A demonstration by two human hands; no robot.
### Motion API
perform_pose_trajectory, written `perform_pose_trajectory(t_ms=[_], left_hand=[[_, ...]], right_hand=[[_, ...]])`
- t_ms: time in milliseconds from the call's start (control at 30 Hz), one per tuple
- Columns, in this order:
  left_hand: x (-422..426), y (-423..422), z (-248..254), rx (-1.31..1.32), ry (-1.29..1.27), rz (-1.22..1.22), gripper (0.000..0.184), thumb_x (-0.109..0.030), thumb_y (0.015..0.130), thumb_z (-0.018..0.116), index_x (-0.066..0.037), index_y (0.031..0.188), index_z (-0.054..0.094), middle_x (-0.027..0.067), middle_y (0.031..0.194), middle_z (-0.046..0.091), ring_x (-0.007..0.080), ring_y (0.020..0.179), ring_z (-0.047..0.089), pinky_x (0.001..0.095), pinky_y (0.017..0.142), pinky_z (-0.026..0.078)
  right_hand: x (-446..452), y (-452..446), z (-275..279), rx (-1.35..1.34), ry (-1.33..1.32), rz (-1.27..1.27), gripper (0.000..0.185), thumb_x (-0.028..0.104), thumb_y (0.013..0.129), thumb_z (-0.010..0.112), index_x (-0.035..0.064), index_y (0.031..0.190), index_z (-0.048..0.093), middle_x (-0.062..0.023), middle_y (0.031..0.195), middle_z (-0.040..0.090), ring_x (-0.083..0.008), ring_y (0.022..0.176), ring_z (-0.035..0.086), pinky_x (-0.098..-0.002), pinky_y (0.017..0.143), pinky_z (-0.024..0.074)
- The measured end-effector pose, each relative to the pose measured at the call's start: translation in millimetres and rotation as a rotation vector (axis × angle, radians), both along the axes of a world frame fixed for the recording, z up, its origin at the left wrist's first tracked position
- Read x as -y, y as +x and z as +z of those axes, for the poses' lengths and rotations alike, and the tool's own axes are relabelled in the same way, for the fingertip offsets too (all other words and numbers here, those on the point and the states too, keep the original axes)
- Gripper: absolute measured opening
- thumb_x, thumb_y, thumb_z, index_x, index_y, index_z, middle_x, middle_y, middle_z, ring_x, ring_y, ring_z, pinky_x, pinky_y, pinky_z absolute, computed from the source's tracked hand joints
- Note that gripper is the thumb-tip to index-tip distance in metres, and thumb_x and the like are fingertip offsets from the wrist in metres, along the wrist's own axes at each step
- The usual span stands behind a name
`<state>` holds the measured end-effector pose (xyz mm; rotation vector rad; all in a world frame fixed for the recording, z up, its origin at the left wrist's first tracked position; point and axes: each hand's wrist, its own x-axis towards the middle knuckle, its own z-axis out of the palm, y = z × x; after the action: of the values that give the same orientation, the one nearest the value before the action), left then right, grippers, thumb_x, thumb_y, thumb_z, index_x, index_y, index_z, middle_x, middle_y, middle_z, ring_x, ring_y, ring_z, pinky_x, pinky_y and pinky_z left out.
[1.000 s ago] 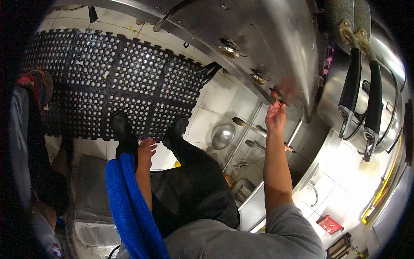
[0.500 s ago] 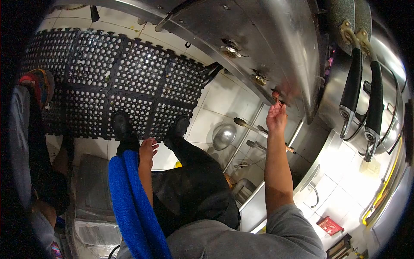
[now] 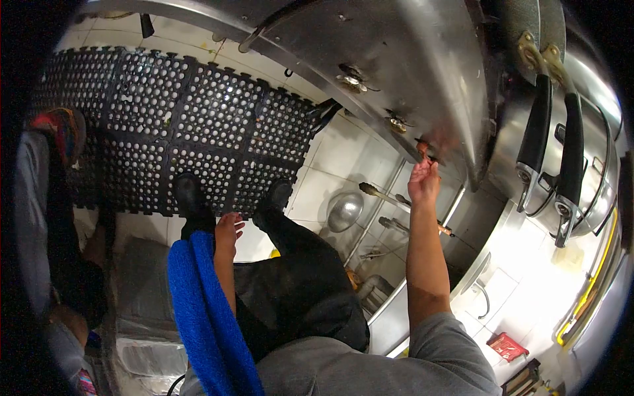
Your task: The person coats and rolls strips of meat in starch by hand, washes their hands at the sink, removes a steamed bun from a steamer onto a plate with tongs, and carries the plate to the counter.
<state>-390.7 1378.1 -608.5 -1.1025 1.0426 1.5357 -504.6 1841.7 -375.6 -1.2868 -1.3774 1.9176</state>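
Note:
My right hand (image 3: 424,183) reaches up to the stainless steel front panel (image 3: 389,72), its fingers closed around a control knob that they mostly hide. A reddish reflection shows in the steel just above the fingertips. Two more metal knobs stick out along the same panel: one nearer (image 3: 397,123) and one farther left (image 3: 351,80). My left hand (image 3: 228,231) hangs low by my leg, fingers loosely apart and holding nothing. A blue towel (image 3: 205,310) drapes down beside my left forearm.
Two pans with black handles (image 3: 536,129) hang at the right before a large steel pot (image 3: 594,158). Below are a rail with hanging tongs (image 3: 380,193) and a metal bowl (image 3: 345,211). A black perforated mat (image 3: 218,112) covers the floor. Another person's leg (image 3: 66,244) is at left.
The view has shifted very slightly. My right hand stays at the knob and my left hand still hangs by my leg.

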Motion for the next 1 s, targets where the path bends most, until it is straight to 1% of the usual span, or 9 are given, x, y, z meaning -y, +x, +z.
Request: perform_pose_trajectory(t_ms=[167, 300, 367, 433, 633, 733, 800, 933, 1000], left_hand=[[25.4, -3.7, 4.0, -0.017, 0.028, -0.007, 0.034, -0.036, 0.089, 0.052, -0.012, 0.113, 0.054, 0.0065, 0.109, 0.060, 0.0208, 0.098, 0.058, 0.0377, 0.080, 0.045], [85.4, -30.4, -6.5, 0.029, 0.090, 0.047, 0.032, -0.031, 0.088, 0.055, -0.011, 0.113, 0.055, 0.0052, 0.105, 0.061, 0.0199, 0.094, 0.059, 0.0341, 0.075, 0.046], [123.8, -62.2, -2.0, 0.041, 0.165, 0.006, 0.035, -0.031, 0.088, 0.056, -0.011, 0.116, 0.054, 0.0061, 0.107, 0.060, 0.0201, 0.094, 0.058, 0.0337, 0.074, 0.046], [130.4, -119.8, 69.1, -0.145, 0.035, -0.252, 0.034, -0.030, 0.088, 0.056, -0.010, 0.115, 0.054, 0.0065, 0.106, 0.059, 0.0192, 0.090, 0.058, 0.0325, 0.071, 0.046], [153.3, -291.3, 225.1, -0.557, -0.201, -0.305, 0.030, -0.028, 0.088, 0.056, -0.007, 0.108, 0.053, 0.0069, 0.098, 0.057, 0.0163, 0.079, 0.056, 0.0280, 0.060, 0.044], [143.8, -375.9, 353.8, -0.861, -0.381, 0.111, 0.025, -0.030, 0.088, 0.053, -0.007, 0.096, 0.053, 0.0053, 0.096, 0.055, 0.0180, 0.079, 0.056, 0.0272, 0.060, 0.044], [134.0, -415.9, 465.6, -1.134, -0.327, 0.327, 0.028, -0.034, 0.090, 0.053, -0.007, 0.098, 0.051, 0.0061, 0.106, 0.054, 0.0221, 0.093, 0.058, 0.0297, 0.068, 0.048], [23.6, -439.8, 690.6, -1.634, -0.187, 0.218, 0.041, -0.030, 0.095, 0.047, -0.002, 0.125, 0.046, 0.0111, 0.131, 0.045, 0.0286, 0.126, 0.040, 0.0408, 0.103, 0.036], [-88.8, -406.2, 780.2, -1.762, -0.192, 0.038, 0.045, -0.027, 0.096, 0.040, 0.000, 0.132, 0.040, 0.0127, 0.140, 0.038, 0.0303, 0.127, 0.038, 0.0421, 0.109, 0.028]], right_hand=[[4.0, 11.6, -1.1, -0.118, -0.110, 0.159, 0.033, 0.035, 0.096, 0.046, 0.0029, 0.094, 0.056, -0.0065, 0.082, 0.063, -0.0150, 0.072, 0.061, -0.0263, 0.067, 0.0522], [57.4, 94.6, 25.6, 0.172, -0.199, 0.279, 0.037, 0.041, 0.095, 0.045, 0.0069, 0.109, 0.051, -0.0091, 0.089, 0.063, -0.0190, 0.077, 0.060, -0.0345, 0.077, 0.0491], [75.3, 177.2, 25.7, 0.447, -0.347, 0.163, 0.041, 0.044, 0.092, 0.048, 0.0075, 0.111, 0.050, -0.0093, 0.091, 0.064, -0.0191, 0.075, 0.060, -0.0329, 0.072, 0.0503], [94.6, 243.5, 46.6, 0.699, -0.243, 0.035, 0.040, 0.042, 0.091, 0.050, 0.0065, 0.111, 0.049, -0.0091, 0.089, 0.064, -0.0180, 0.070, 0.060, -0.0326, 0.065, 0.0509], [34.9, 315.0, 118.6, 0.446, 0.348, -0.417, 0.031, 0.036, 0.092, 0.050, 0.0098, 0.108, 0.047, -0.0071, 0.080, 0.060, -0.0130, 0.059, 0.058, -0.0224, 0.045, 0.0432], [-32.7, 302.0, 135.0, 0.322, 0.123, -0.660, 0.032, 0.037, 0.093, 0.049, 0.0089, 0.107, 0.047, -0.0072, 0.083, 0.062, -0.0128, 0.061, 0.059, -0.0236, 0.046, 0.0438], [-69.6, 298.3, 127.9, 0.086, -0.243, -0.855, 0.031, 0.038, 0.092, 0.050, 0.0088, 0.103, 0.048, -0.0073, 0.086, 0.064, -0.0138, 0.064, 0.060, -0.0254, 0.049, 0.0459], [-121.5, 303.4, 76.4, -0.131, -0.546, -0.856, 0.035, 0.042, 0.092, 0.050, 0.0077, 0.095, 0.053, -0.0098, 0.090, 0.064, -0.0191, 0.067, 0.062, -0.0309, 0.062, 0.0510], [-120.7, 303.2, 81.3, -0.225, -0.612, -0.924, 0.039, 0.043, 0.092, 0.048, 0.0044, 0.098, 0.054, -0.0121, 0.092, 0.063, -0.0237, 0.074, 0.062, -0.0343, 0.066, 0.0522]])
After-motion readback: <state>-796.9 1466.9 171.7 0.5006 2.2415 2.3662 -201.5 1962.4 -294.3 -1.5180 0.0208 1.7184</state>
